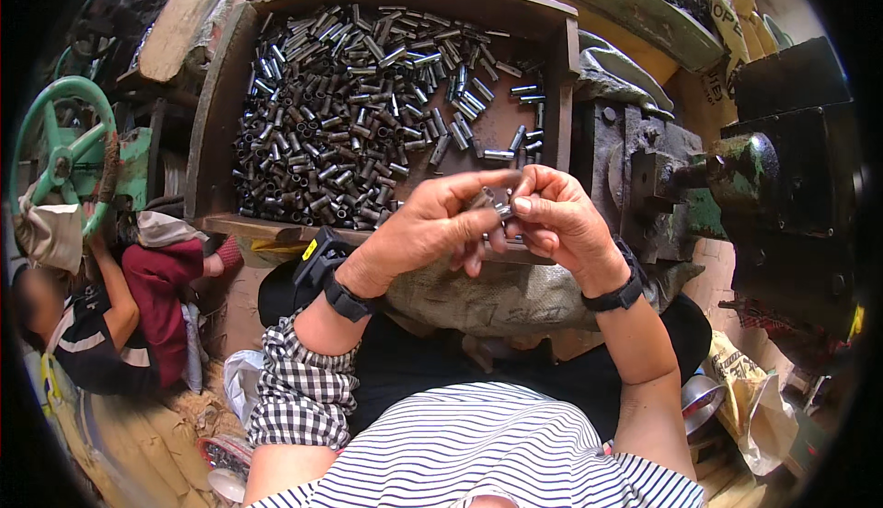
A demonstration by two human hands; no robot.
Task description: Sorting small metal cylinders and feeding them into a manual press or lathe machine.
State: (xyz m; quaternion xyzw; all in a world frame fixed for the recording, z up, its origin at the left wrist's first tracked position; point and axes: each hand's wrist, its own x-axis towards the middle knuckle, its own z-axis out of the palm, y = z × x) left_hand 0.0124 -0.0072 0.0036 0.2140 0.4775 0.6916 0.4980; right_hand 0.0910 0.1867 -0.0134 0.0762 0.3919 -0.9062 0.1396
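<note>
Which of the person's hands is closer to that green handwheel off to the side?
Left. The left hand sits between the green handwheel and the right hand. The right hand is farther away, close to the dark machine.

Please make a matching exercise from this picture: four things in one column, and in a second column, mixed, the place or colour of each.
Things:
1. metal tubes
2. handwheel
3. small metal piece
4. burlap sack

Places or colours:
A. green, at the far left
B. under the two hands, on the lap
C. heaped in the wooden tray
D. between the fingertips of the left hand and right hand

Pairs: 1-C, 2-A, 3-D, 4-B
</note>
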